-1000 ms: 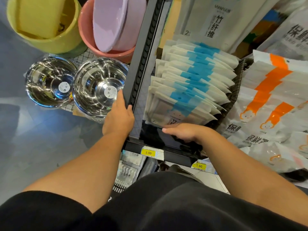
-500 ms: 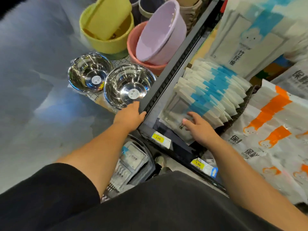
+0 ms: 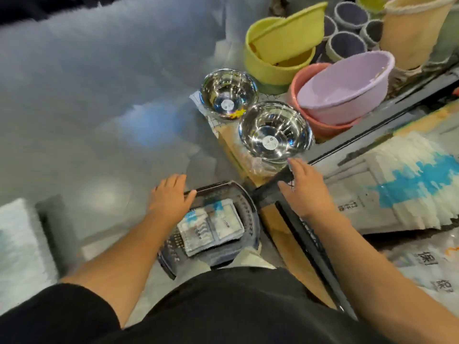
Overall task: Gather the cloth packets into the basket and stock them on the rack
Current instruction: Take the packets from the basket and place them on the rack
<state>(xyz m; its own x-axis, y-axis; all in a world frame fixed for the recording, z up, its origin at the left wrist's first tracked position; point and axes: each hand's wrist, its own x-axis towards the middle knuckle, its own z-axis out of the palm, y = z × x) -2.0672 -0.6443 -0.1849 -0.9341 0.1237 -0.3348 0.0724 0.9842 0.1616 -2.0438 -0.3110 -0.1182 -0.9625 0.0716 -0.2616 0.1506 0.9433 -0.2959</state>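
Observation:
A dark basket (image 3: 250, 207) stands on the floor below me with a few white-and-blue cloth packets (image 3: 211, 227) stacked inside. My left hand (image 3: 171, 197) hovers over the basket's far-left rim, fingers straight, holding nothing. My right hand (image 3: 305, 187) is spread flat over the dark corner of the rack (image 3: 320, 234), empty. A row of white-and-blue cloth packets (image 3: 407, 189) stands filed on the rack shelf to the right. The picture is blurred by motion.
Two steel bowls (image 3: 273, 132) sit on a low stand beside the rack. Behind them are a yellow tub (image 3: 273, 60), pink and lilac basins (image 3: 345, 93) and grey pots. White bags with orange print (image 3: 427, 266) lie at the lower right. Grey floor spreads left.
The view swung left and down. My right hand left the shelf packets and moved to the rack corner. My left hand came off the rack post and went down over the basket.

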